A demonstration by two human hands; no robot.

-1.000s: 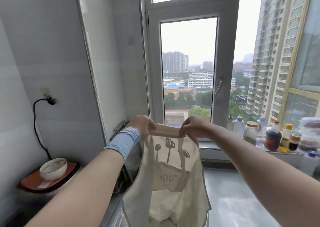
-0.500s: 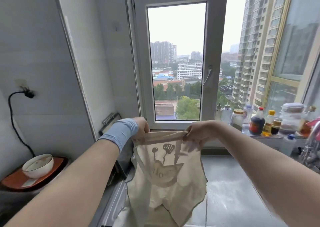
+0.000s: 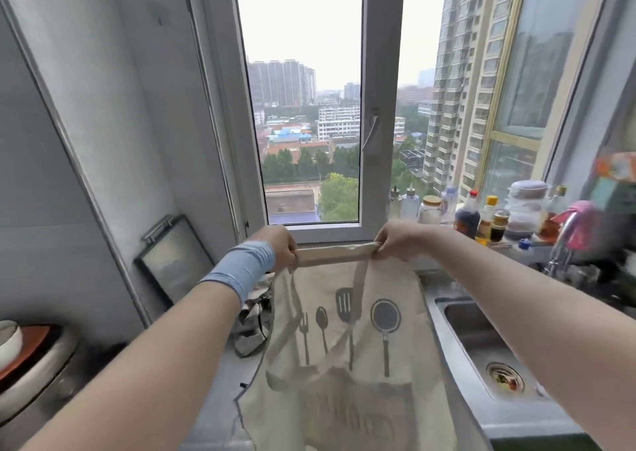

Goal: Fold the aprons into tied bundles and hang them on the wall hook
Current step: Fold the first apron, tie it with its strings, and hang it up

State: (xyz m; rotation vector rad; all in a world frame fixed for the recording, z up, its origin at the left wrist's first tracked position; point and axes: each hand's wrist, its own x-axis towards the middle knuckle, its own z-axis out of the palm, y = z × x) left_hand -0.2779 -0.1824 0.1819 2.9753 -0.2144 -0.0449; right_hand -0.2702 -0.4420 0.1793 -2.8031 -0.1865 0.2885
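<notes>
1. Centre frame: left hand (image 3: 278,247) and right hand (image 3: 395,240) pinch the apron (image 3: 344,347) top edge, now wider apart, edge taut.
2. Apron now drapes lower over counter (image 3: 220,382), beside sink (image 3: 481,340) lower right.
3. Dark cloth (image 3: 251,326) left of apron, partly behind wrist; bottles (image 3: 468,215) right.

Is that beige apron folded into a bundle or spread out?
Spread out. The apron hangs flat with its utensil print showing; the left hand and right hand pinch its top edge taut between them.

The beige apron (image 3: 344,364), printed with grey kitchen utensils, hung spread out, its top edge stretched taut and level above the surface (image 3: 220,382).
</notes>
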